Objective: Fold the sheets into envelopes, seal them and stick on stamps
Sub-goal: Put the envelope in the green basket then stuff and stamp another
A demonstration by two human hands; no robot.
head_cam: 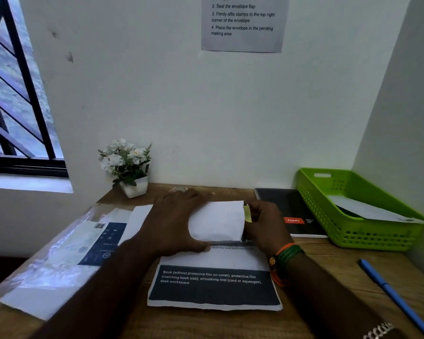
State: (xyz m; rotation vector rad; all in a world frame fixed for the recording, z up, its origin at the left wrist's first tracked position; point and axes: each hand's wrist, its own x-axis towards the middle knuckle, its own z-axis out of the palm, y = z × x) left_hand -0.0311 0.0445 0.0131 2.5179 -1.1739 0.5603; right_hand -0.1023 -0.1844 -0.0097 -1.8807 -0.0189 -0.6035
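Now: folded envelope (217, 221) mid-counter (328, 260), long axis left-right, betw. both hands. Left hand (174, 221) grips its left end; right hand (264, 223) pinches yellow stamp (247, 214) at right edge, nearer top-right corner.

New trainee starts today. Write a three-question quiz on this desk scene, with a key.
1. True or false: the green basket holds a white sheet.
2. Which hand pinches the yellow sticker at the folded envelope: A left, B right?
3. Fill in: the blue pen lies on the ___ side of the desk.

Key: 1 true; 2 B, right hand, while the left hand holds the envelope; 3 right.
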